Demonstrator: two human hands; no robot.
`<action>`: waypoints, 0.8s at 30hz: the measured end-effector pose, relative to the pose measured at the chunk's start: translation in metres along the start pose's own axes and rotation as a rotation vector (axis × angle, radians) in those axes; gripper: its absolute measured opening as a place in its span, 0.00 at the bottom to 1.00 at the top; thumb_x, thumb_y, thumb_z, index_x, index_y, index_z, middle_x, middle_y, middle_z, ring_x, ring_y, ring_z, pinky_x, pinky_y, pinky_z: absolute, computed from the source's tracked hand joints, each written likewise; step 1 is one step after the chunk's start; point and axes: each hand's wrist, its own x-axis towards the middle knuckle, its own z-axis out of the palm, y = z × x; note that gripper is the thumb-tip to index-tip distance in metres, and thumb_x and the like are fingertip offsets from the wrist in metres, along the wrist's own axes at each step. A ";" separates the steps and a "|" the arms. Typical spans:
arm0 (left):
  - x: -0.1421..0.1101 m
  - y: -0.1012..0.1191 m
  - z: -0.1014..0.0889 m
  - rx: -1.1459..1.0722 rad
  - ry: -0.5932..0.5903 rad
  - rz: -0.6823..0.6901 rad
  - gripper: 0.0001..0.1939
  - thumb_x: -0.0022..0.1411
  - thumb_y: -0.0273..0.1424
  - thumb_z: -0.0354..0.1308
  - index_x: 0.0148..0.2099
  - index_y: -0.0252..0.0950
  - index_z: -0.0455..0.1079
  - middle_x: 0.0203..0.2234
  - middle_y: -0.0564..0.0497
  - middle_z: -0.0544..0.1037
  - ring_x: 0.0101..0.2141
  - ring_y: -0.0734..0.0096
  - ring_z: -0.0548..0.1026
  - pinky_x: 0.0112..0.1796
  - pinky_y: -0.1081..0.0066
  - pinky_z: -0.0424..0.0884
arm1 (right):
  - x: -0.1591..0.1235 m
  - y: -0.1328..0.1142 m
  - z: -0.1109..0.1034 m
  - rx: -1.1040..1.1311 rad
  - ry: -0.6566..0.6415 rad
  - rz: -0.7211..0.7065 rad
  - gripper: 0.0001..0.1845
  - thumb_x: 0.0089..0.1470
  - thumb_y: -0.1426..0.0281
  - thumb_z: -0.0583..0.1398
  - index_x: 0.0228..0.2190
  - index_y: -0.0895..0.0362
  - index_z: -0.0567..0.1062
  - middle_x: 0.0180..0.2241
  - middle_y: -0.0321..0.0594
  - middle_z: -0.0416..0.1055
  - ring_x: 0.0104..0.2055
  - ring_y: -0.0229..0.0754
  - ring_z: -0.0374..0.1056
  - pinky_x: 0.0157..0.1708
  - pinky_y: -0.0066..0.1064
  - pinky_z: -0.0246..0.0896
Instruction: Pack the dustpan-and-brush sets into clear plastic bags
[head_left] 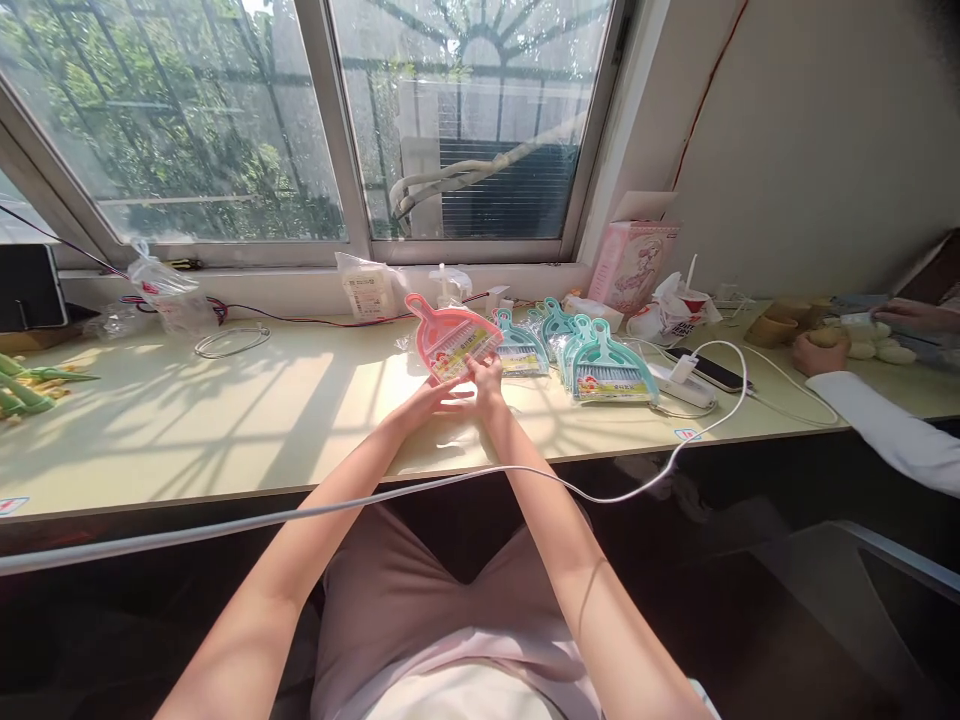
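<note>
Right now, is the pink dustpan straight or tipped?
Tipped: the pink dustpan has its handle slanting up-left; the right hand holds its lower edge.

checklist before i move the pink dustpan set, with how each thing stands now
1. Pink dustpan set supported: ok, right hand at its lower right, left hand at its lower edge.
2. Label facing the wearer: ok.
3. Gap to the nearest teal set: cannot tell, they overlap in this view.
4. White cable away from the arms: not ok, it crosses in front of both forearms.
5. Co-worker's hand out of the way: ok, off at the far right.
6. Wrapping sealed: cannot tell, too small to see.
</note>
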 end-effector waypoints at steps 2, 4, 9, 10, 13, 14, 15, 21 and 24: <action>0.000 0.000 0.002 0.010 -0.015 0.002 0.40 0.55 0.50 0.81 0.66 0.45 0.77 0.66 0.37 0.80 0.58 0.39 0.84 0.45 0.55 0.84 | 0.002 0.002 -0.002 -0.017 0.010 0.008 0.29 0.49 0.59 0.73 0.49 0.50 0.71 0.49 0.46 0.82 0.49 0.51 0.80 0.47 0.45 0.82; 0.002 0.002 0.001 0.007 0.097 0.081 0.38 0.56 0.53 0.79 0.64 0.43 0.78 0.65 0.37 0.81 0.59 0.40 0.83 0.45 0.57 0.84 | 0.004 0.003 -0.001 -0.025 0.015 0.006 0.29 0.50 0.59 0.73 0.50 0.50 0.71 0.49 0.46 0.82 0.50 0.51 0.81 0.47 0.45 0.82; 0.006 0.005 -0.009 0.071 0.299 0.158 0.38 0.52 0.50 0.78 0.61 0.39 0.77 0.54 0.39 0.85 0.52 0.47 0.84 0.45 0.58 0.82 | 0.003 0.002 0.007 0.002 0.064 0.021 0.26 0.47 0.63 0.74 0.46 0.51 0.71 0.43 0.44 0.83 0.48 0.51 0.81 0.47 0.43 0.82; 0.007 0.004 -0.010 0.081 0.292 0.143 0.38 0.51 0.49 0.79 0.60 0.39 0.77 0.52 0.39 0.86 0.51 0.47 0.85 0.46 0.57 0.82 | 0.002 0.000 0.007 -0.007 0.075 0.023 0.25 0.47 0.64 0.74 0.45 0.51 0.72 0.42 0.43 0.83 0.48 0.51 0.81 0.48 0.43 0.82; 0.010 0.000 -0.012 0.087 0.296 0.108 0.33 0.50 0.46 0.79 0.54 0.38 0.78 0.47 0.39 0.86 0.51 0.44 0.84 0.48 0.53 0.83 | 0.000 -0.003 0.008 -0.043 0.086 0.010 0.22 0.48 0.66 0.73 0.43 0.51 0.72 0.41 0.42 0.83 0.48 0.51 0.81 0.50 0.44 0.81; 0.011 -0.001 -0.012 0.083 0.313 0.100 0.31 0.49 0.45 0.79 0.52 0.39 0.79 0.46 0.39 0.86 0.51 0.42 0.84 0.48 0.51 0.83 | -0.001 -0.004 0.007 -0.053 0.082 0.003 0.22 0.48 0.65 0.73 0.43 0.51 0.72 0.41 0.42 0.83 0.49 0.51 0.81 0.50 0.44 0.81; 0.011 -0.002 -0.012 0.078 0.331 0.094 0.30 0.48 0.43 0.79 0.51 0.39 0.79 0.45 0.39 0.86 0.51 0.41 0.84 0.49 0.50 0.83 | -0.001 -0.004 0.006 -0.064 0.076 -0.003 0.22 0.49 0.65 0.73 0.43 0.51 0.73 0.40 0.42 0.83 0.50 0.52 0.81 0.50 0.44 0.81; 0.016 -0.003 -0.015 0.012 0.397 0.101 0.27 0.46 0.36 0.78 0.50 0.38 0.78 0.39 0.42 0.85 0.49 0.42 0.85 0.52 0.46 0.82 | 0.003 0.005 0.006 -0.071 -0.025 -0.045 0.21 0.53 0.59 0.72 0.44 0.51 0.73 0.38 0.39 0.81 0.46 0.49 0.80 0.45 0.42 0.82; 0.020 0.001 -0.023 -0.014 0.448 0.083 0.24 0.46 0.33 0.75 0.48 0.36 0.79 0.37 0.44 0.86 0.46 0.46 0.85 0.49 0.50 0.83 | 0.004 0.010 0.010 -0.035 -0.125 -0.016 0.14 0.60 0.58 0.67 0.43 0.51 0.73 0.36 0.39 0.80 0.41 0.48 0.81 0.45 0.45 0.82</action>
